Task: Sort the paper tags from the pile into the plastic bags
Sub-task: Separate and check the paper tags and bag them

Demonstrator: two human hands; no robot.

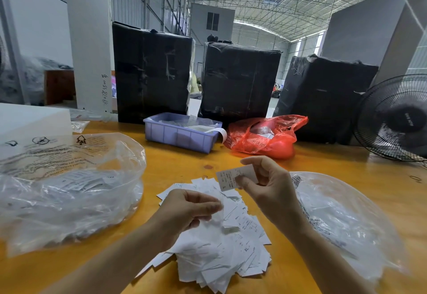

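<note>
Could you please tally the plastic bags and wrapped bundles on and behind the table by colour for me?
Clear plastic bags: 2, left clear bag and right clear bag
Red plastic bag: 1
Black wrapped bundles: 3, left bundle, middle bundle, right bundle
Total: 6

Our two hands, raised side by side

Our right hand [270,186] is lifted with thumb and forefinger pinched together, the other fingers loosely curled; our left hand [187,210] sits lower and just beside it, fingers curled inward with thumb meeting fingertips, both bare forearms angling in from below.
</note>
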